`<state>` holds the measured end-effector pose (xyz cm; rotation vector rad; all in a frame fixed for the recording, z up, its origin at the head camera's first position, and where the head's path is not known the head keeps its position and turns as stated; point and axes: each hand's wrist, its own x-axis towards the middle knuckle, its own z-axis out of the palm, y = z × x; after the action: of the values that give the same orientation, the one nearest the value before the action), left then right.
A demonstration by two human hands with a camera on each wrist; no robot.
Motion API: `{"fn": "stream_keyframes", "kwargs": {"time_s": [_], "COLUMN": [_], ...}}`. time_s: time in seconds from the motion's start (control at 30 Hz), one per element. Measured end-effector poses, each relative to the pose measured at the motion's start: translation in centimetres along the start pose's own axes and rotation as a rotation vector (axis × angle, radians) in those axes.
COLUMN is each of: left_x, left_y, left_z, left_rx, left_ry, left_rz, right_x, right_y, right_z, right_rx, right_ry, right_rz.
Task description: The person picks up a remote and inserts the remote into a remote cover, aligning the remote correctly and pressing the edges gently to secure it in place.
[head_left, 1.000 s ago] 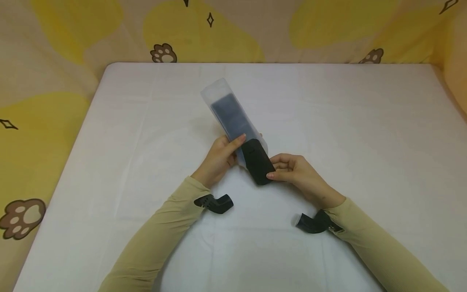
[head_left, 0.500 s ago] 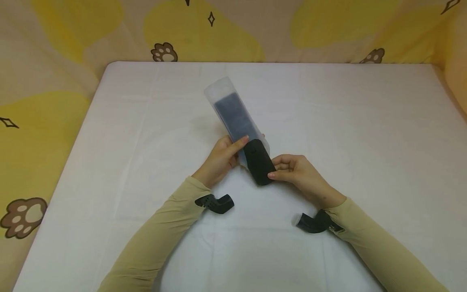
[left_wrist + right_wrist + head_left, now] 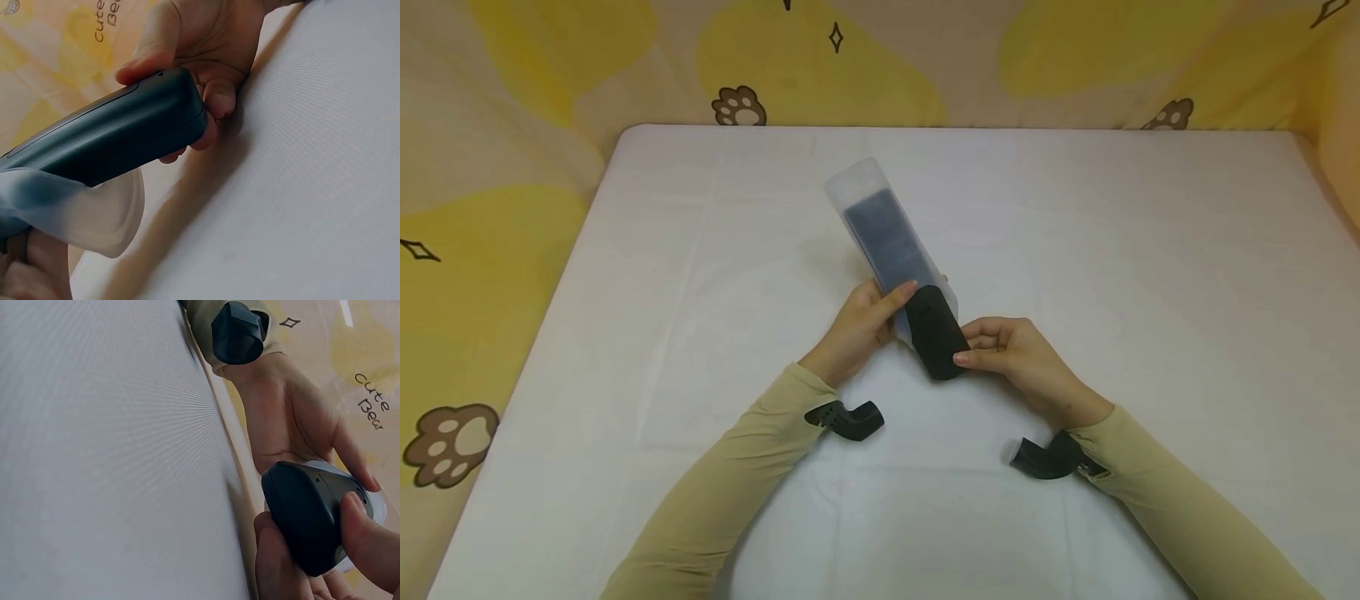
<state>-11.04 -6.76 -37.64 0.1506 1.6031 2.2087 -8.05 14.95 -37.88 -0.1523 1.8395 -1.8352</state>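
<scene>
A long black remote control lies back side up, most of its length inside a translucent sleeve. Its bare black end points toward the person and to the right. My left hand grips the sleeve around its mouth, thumb on top and fingers underneath. The right hand pinches the remote's bare end at its right edge. In the left wrist view the remote emerges from the sleeve, whose flared lip hangs below it. The right wrist view shows the rounded end of the remote between both hands.
A white-covered table spreads under both hands. A yellow patterned curtain with paw prints hangs behind it and along the sides. Black curved camera mounts stick out from both sleeve cuffs.
The sleeve's far end has swung slightly to the right, and the left hand has shifted a little right with it. Both grips stay the same; the right hand has hardly moved.
</scene>
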Motion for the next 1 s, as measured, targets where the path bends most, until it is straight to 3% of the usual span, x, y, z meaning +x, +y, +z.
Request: {"fn": "stream_keyframes", "kwargs": {"time_s": [0.2,0.43,0.67,0.8,1.0], "left_x": [-0.03,-0.08,-0.27,-0.30,-0.36], "left_y": [-0.07,-0.02,0.13,0.04,0.07], "left_z": [0.07,0.28,0.44,0.45,0.48], "left_rx": [0.034,0.004,0.091,0.073,0.096], "left_ry": [-0.002,-0.046,-0.021,-0.050,-0.038], "left_rz": [0.002,0.005,0.002,0.011,0.004], "right_x": [0.02,0.05,0.05,0.07,0.06], "right_y": [0.03,0.04,0.11,0.12,0.05], "right_z": [0.01,0.00,0.04,0.08,0.16], "right_rx": [0.000,0.002,0.002,-0.005,-0.017], "right_ry": [0.014,0.009,0.015,0.028,0.033], "right_rz": [0.004,-0.010,-0.017,-0.015,-0.015]}}
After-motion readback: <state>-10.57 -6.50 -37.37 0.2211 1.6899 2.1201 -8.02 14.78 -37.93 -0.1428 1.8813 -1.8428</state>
